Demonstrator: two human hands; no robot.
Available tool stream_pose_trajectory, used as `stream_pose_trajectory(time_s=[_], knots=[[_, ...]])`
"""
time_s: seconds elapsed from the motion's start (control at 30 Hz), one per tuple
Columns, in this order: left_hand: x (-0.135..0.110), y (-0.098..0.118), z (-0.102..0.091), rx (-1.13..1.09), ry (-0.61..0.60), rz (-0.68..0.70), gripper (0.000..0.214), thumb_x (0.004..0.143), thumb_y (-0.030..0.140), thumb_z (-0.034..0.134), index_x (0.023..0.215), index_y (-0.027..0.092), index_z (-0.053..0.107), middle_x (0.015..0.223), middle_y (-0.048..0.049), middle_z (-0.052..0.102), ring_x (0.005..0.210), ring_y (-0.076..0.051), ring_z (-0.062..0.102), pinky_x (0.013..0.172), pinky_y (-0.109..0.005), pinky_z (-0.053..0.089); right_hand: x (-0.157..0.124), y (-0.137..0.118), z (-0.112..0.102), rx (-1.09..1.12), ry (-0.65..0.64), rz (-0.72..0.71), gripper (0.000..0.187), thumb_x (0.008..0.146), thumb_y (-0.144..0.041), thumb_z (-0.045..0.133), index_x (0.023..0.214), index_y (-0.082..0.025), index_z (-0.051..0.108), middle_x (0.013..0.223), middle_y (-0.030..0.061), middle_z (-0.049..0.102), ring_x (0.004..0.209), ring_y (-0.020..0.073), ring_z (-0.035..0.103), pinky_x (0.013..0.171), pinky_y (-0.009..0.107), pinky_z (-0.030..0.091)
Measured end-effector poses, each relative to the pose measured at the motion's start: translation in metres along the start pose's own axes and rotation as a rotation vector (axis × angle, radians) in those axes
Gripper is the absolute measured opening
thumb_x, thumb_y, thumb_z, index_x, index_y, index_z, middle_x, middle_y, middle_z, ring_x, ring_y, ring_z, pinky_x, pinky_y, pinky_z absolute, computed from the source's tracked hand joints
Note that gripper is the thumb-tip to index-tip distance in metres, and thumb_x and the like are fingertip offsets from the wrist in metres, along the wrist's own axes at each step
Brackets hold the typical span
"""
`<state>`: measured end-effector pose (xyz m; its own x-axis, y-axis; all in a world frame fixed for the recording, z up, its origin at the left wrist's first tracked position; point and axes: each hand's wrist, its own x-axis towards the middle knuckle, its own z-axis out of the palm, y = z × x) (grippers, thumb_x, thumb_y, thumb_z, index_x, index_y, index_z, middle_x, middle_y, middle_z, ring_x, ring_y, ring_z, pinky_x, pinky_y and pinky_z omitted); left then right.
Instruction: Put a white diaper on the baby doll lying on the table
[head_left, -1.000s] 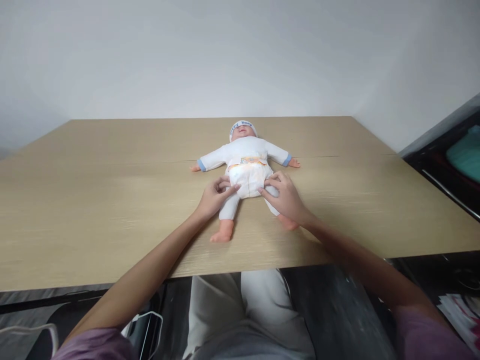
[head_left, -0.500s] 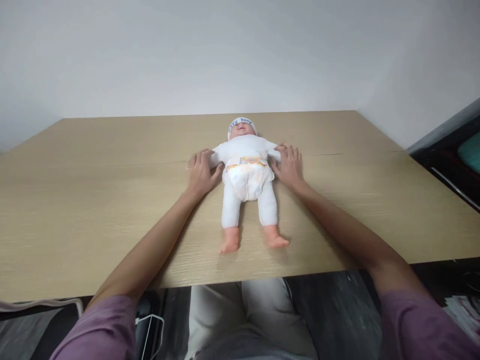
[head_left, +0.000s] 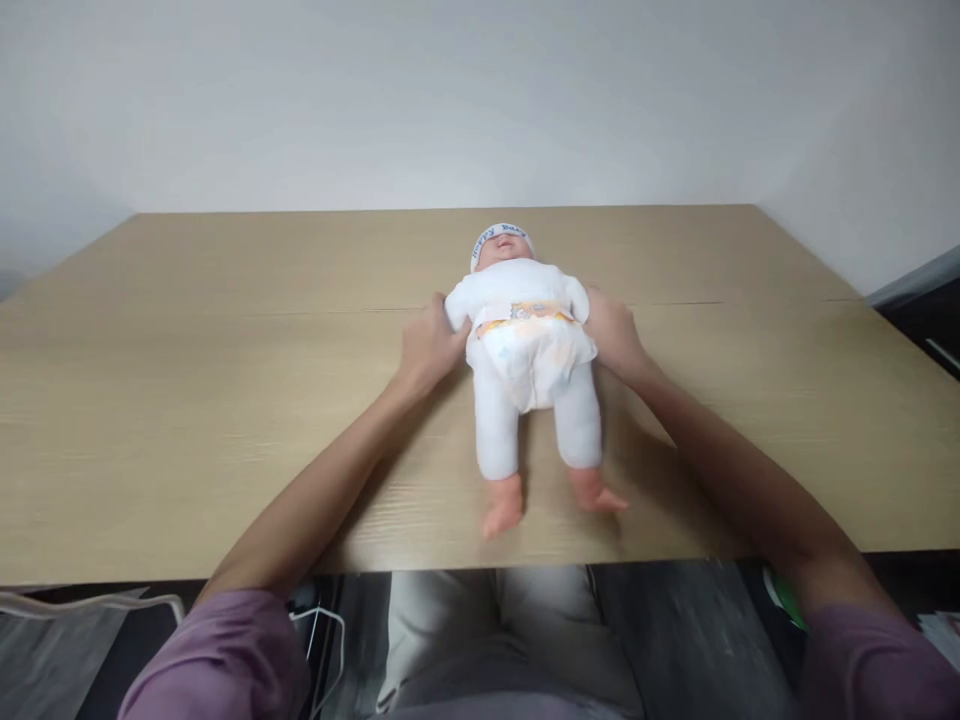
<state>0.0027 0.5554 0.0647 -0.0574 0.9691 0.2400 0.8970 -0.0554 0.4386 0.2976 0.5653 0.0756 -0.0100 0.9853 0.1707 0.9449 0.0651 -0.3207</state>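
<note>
A baby doll in a white body suit lies face up, its bare feet toward me. It wears a lettered white headband and a diaper with an orange patterned waistband. My left hand is closed on the doll's side below its arm, thumb against the torso. On the opposite side my right hand grips the doll the same way. The fingers of both hands are largely hidden behind the doll. Shadows under the legs suggest it is slightly raised off the table.
The doll is over a wide wooden table with a seam running across it. A pale wall stands behind. A white cable hangs below the table's front left edge, and a dark object stands at the right.
Both hands have slid in from beside the doll's arms and closed around its sides. The doll appears larger and further right, seemingly lifted a little; the view has also shifted.
</note>
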Motion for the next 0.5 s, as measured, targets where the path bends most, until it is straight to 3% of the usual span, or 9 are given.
stream_pose_trajectory(time_s=[0.13, 0.27, 0.33, 0.43, 0.5], knots=[[-0.063, 0.030, -0.045, -0.153, -0.005, -0.037, 0.045, 0.097, 0.065, 0.062, 0.109, 0.022, 0.057, 0.100, -0.0092, 0.076, 0.089, -0.029, 0.070, 0.076, -0.034, 0.048, -0.033, 0.004, -0.054, 0.201, 0.008, -0.065, 0.039, 0.099, -0.048, 0.069, 0.127, -0.021, 0.074, 0.123, 0.0126, 0.081, 0.107, 0.0319, 0.072, 0.087, 0.035, 0.049], [-0.180, 0.050, -0.077, -0.321, 0.034, -0.010, 0.046, 0.093, 0.061, 0.070, 0.114, 0.023, 0.054, 0.099, -0.0036, 0.074, 0.084, -0.023, 0.070, 0.072, -0.031, 0.051, -0.100, 0.024, -0.097, 0.438, -0.047, -0.128, 0.048, 0.092, -0.041, 0.073, 0.136, -0.021, 0.073, 0.115, 0.0061, 0.081, 0.106, 0.0267, 0.071, 0.085, 0.032, 0.047], [-0.253, 0.056, -0.075, -0.422, 0.096, 0.035, 0.044, 0.089, 0.049, 0.074, 0.117, 0.023, 0.053, 0.098, -0.0021, 0.073, 0.082, -0.021, 0.072, 0.069, -0.029, 0.054, -0.145, 0.034, -0.108, 0.507, -0.089, -0.245, 0.047, 0.092, -0.041, 0.072, 0.134, -0.019, 0.073, 0.112, 0.0064, 0.080, 0.101, 0.0255, 0.071, 0.083, 0.032, 0.048], [-0.366, 0.054, -0.054, -0.534, 0.197, 0.138, 0.046, 0.084, 0.037, 0.074, 0.123, 0.024, 0.052, 0.098, -0.0026, 0.073, 0.075, -0.020, 0.073, 0.063, -0.029, 0.057, -0.218, 0.044, -0.112, 0.540, -0.188, -0.431, 0.043, 0.095, -0.043, 0.070, 0.130, -0.018, 0.074, 0.111, 0.0077, 0.079, 0.097, 0.0255, 0.071, 0.083, 0.033, 0.052], [-0.435, 0.043, -0.038, -0.588, 0.156, 0.227, 0.045, 0.082, 0.035, 0.074, 0.121, 0.024, 0.055, 0.095, -0.0039, 0.073, 0.075, -0.023, 0.075, 0.063, -0.033, 0.060, -0.267, 0.046, -0.109, 0.519, -0.278, -0.495, 0.042, 0.100, -0.041, 0.068, 0.137, -0.022, 0.072, 0.121, 0.0084, 0.079, 0.106, 0.0272, 0.072, 0.091, 0.036, 0.055]])
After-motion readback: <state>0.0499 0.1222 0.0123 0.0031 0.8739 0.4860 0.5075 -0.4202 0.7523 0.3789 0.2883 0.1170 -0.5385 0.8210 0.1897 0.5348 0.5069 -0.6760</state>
